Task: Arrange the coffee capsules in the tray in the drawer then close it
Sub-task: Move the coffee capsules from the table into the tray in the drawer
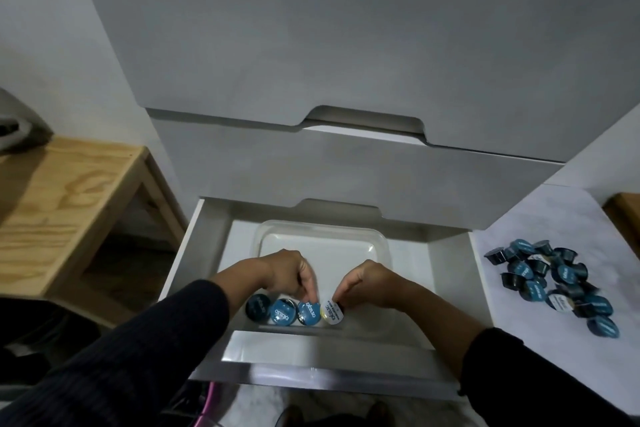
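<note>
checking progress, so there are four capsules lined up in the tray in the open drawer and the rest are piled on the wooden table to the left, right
Not quite. The head view shows four capsules in a row in the clear tray inside the open drawer, but the remaining pile lies on the white surface to the right of the drawer. The wooden table on the left holds none.

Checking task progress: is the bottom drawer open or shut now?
Open. The drawer is pulled out, showing the clear tray inside with four capsules along its near edge.

both hands, left (289, 274) and right (367, 282), reach forward close together, fingers curled and pointing down.
</note>
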